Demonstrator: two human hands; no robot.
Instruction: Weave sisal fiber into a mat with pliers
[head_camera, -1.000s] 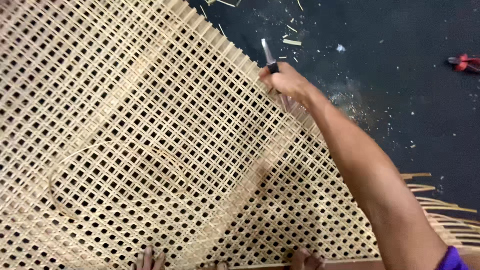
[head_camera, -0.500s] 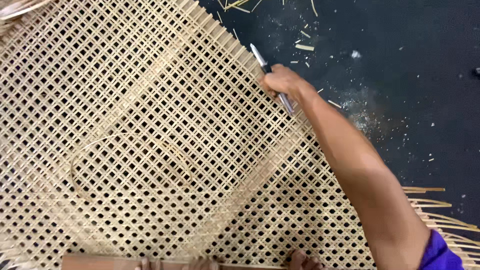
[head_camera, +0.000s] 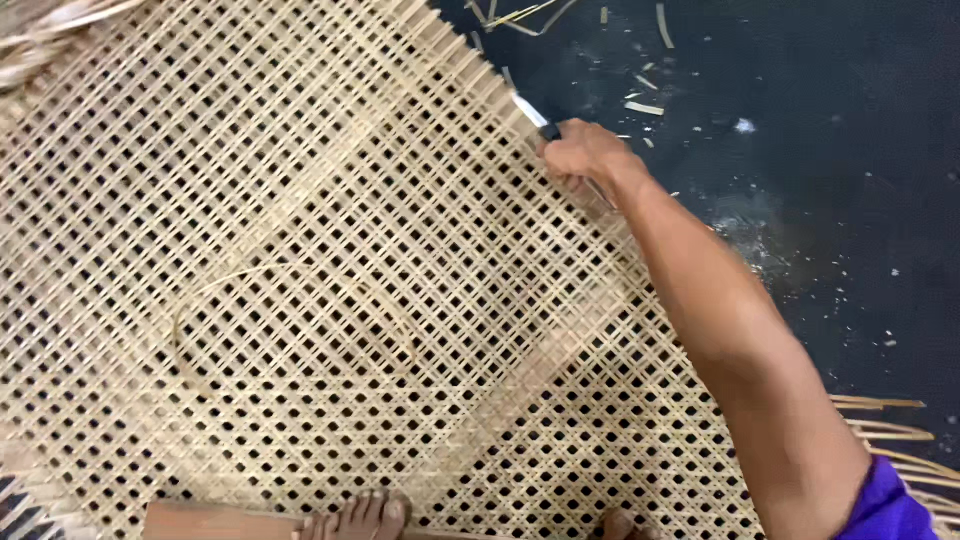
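A knife (head_camera: 532, 112) is gripped in the right hand (head_camera: 580, 152) at the mat (head_camera: 300, 280) edge; the left hand is unseen. A slip could cut sound weave.

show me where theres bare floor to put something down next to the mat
Free: the dark floor right of the mat, beyond the right hand and its knife. Crowded: offcuts litter the top, and loose strands jut out at lower right.
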